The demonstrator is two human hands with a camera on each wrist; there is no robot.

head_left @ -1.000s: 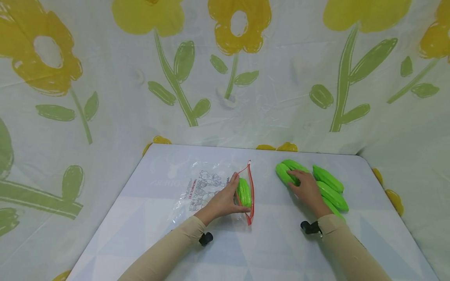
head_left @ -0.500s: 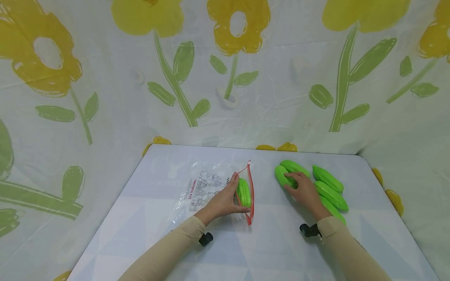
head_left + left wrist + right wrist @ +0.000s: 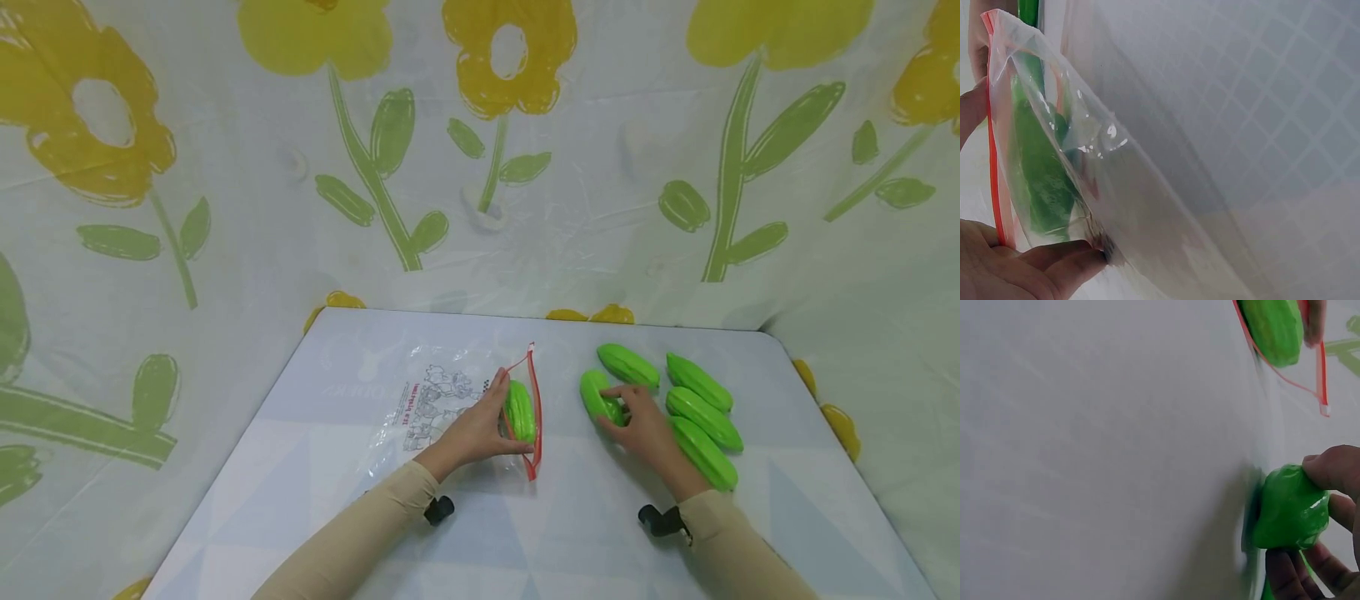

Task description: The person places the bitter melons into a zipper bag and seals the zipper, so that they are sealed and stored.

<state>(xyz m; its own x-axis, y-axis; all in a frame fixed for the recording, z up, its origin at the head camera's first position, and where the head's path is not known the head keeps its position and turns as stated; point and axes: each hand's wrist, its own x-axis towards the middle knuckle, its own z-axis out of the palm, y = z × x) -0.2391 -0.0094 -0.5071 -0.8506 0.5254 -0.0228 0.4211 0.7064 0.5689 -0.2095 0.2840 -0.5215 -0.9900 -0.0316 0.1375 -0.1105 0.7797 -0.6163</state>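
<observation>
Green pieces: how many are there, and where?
6: bagged piece; held piece in the right hand; far piece beyond it; back piece, middle piece, front piece at right. The bag may hide more.

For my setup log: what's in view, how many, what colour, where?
Table: one, pale, foreground
Flowered cloth: count unclear, mostly white, behind and beside the table
Bag: one, clear, red-edged, table's left half
Bagged piece: at least one, green, bag's mouth
Loose pod-shaped pieces: four, green, table's right half
Gripped piece: one, green, left of loose ones
Wrist cameras: two, black, one per wrist
Sleeves: two, beige, on forearms
Left hand: one, bare, at bag's mouth
Right hand: one, bare, gripping one piece
</observation>
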